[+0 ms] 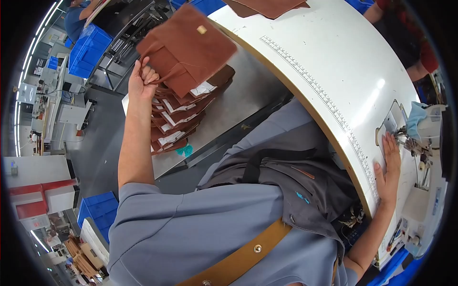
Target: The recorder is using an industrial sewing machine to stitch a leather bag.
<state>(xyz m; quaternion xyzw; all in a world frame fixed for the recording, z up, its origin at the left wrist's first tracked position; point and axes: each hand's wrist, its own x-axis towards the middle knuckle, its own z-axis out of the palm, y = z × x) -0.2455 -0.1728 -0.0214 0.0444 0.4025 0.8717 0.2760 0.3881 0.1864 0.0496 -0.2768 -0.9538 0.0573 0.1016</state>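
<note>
My left hand [142,78] is raised on the left, its fingers closed on the lower left edge of a brown panel [191,45]. The panel looks like leather or cloth, with a small tan patch, seams and a loose thread. Below it, a stack of similar brown pieces [179,121] with white bits between layers lies on a grey bench. My right hand [390,167] rests flat on the white worktable [315,52], fingers stretched out. Those fingertips are beside the metal plate and needle area of a white sewing machine [431,126], on which a light blue cloth hangs.
More brown pieces [267,6] lie at the table's far edge. A ruler scale [310,81] runs along its curved front edge. The grey bench [226,112] stands to my left. Blue bins [89,51] are farther left. Another person in red [426,59] is across the table.
</note>
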